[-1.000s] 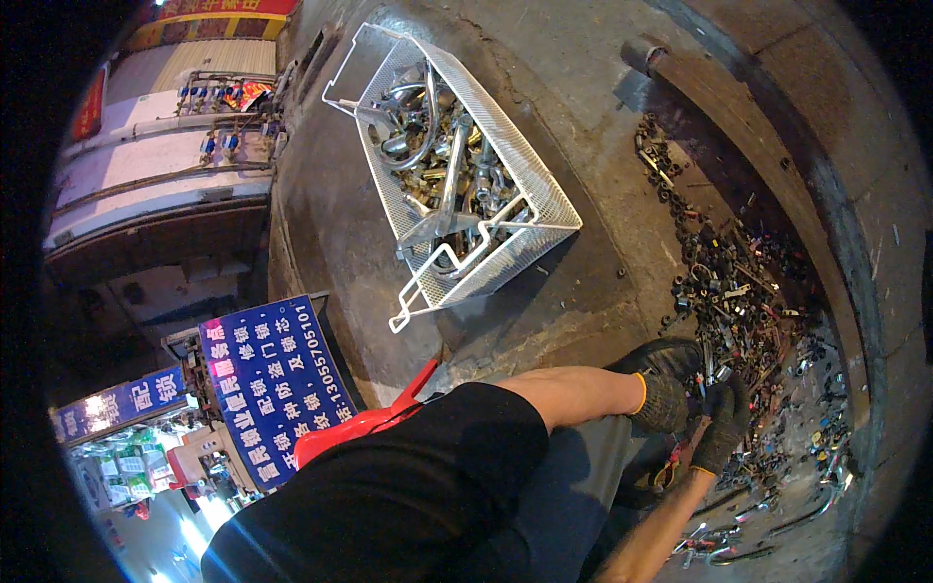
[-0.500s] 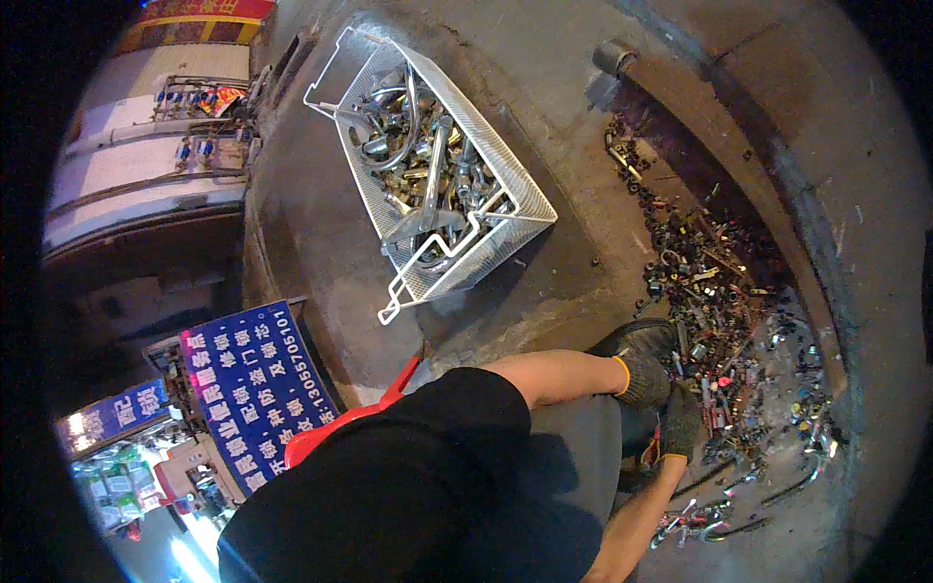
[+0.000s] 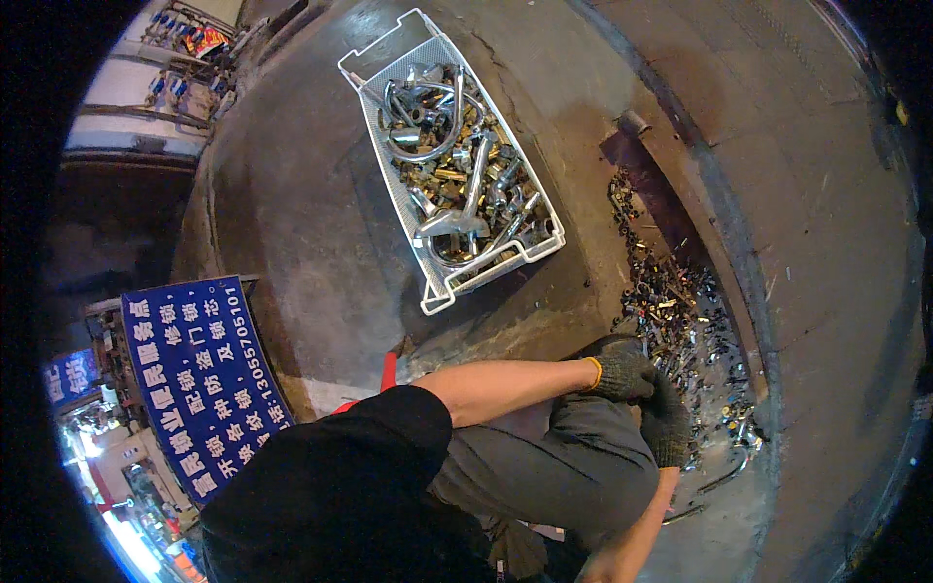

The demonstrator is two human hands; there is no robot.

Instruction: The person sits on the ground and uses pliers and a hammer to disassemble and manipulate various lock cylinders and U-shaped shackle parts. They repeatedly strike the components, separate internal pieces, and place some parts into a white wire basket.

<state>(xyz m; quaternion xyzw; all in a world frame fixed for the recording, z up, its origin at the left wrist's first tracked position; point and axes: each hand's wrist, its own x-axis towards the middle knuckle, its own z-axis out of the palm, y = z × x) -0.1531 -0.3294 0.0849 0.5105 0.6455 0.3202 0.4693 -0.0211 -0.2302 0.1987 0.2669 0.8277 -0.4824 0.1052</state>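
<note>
Both hands wear dark knit work gloves and meet just beyond my bent grey-trousered knee (image 3: 593,462). My left hand (image 3: 622,375), with a yellow cuff edge, is closed, its fingers curled toward the other hand. Against it, my right hand (image 3: 667,426) is bent round and also looks closed. Whatever they hold between them is hidden by the gloves. Right past the hands, a long heap of small metal parts (image 3: 671,301) lies along the ground, with brass, silver and dark pieces mixed together.
A white mesh basket (image 3: 546,255) full of chrome taps, curved pipes and brass fittings stands on the ground ahead. A dark curved strip (image 3: 661,194) edges the heap. At the left are a blue sign board (image 3: 199,374) and a lit stall. Something red (image 3: 389,371) shows beside my sleeve.
My view has shifted, and the basket now shows more from above. My hands have come closer together. A red-orange piece seen near my right hand earlier is now hidden.
</note>
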